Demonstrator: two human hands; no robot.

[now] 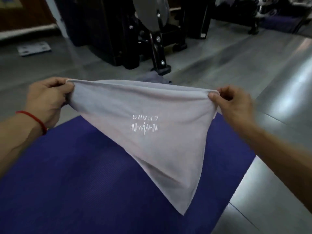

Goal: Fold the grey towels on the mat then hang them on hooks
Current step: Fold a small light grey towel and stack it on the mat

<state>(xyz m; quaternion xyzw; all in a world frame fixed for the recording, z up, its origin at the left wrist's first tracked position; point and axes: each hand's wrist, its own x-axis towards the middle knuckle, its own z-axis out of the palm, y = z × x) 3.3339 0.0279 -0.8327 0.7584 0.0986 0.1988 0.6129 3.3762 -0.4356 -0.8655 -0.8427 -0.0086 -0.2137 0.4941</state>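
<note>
- Purple mat (pixel 70 183) covers the near floor, its right edge meeting shiny grey floor tiles (pixel 278 191).
- A grey towel (pixel 140 105) hangs in the air above the mat, stretched by its top edge and tapering to a point near the mat's right edge; white lettering and a barbell logo (pixel 144 128) show upside down on it.
- The left hand (pixel 47 98), a red string bracelet (pixel 33 119) on its wrist, pinches the towel's top left corner between thumb and curled fingers.
- The right hand (pixel 234 105) pinches the top right corner the same way.
- Beyond the mat's far edge, a darker cloth (pixel 152 76) lies bunched on the floor.
- Farther back stand black gym machines (pixel 118 31); a flat scale (pixel 34 48) lies on the floor at far left.
</note>
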